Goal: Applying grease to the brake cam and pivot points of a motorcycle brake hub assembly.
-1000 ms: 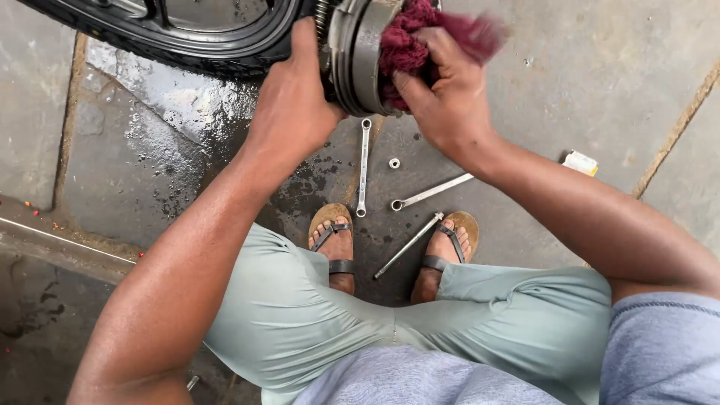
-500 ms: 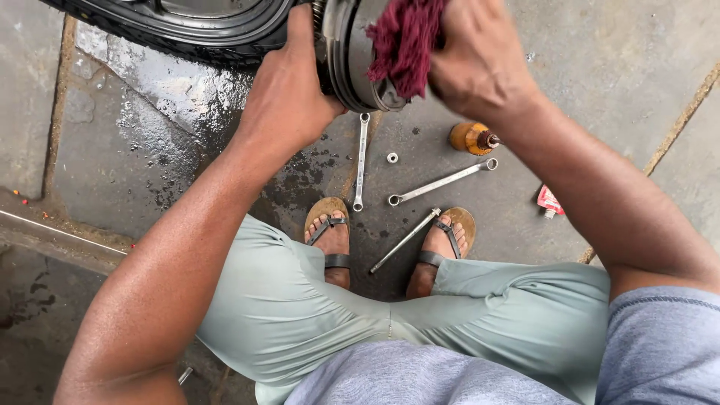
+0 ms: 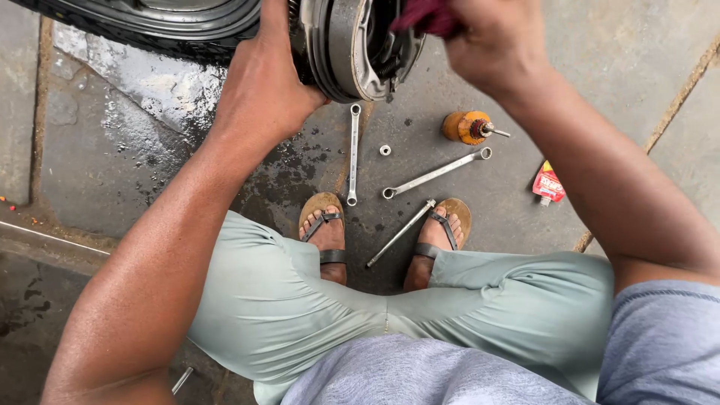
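Note:
A round metal brake drum assembly (image 3: 352, 52) with springs inside stands on edge at the top, next to a black tyre (image 3: 150, 26). My left hand (image 3: 262, 90) grips the drum's left side. My right hand (image 3: 487, 45) is shut on a dark red rag (image 3: 427, 15), lifted just off the drum's open right face. I squat above them, with my feet in sandals (image 3: 324, 229) on the wet stone floor.
On the floor between my feet and the drum lie two ring spanners (image 3: 352, 154) (image 3: 435, 174), a thin metal rod (image 3: 401, 234) and a small nut (image 3: 385, 150). An orange oil can (image 3: 466, 127) and a small red sachet (image 3: 548, 184) sit to the right.
My right hand with the rag has come off the drum's face and risen to the right, uncovering the drum's inside. The view has tilted down, showing the oil can and sachet more fully.

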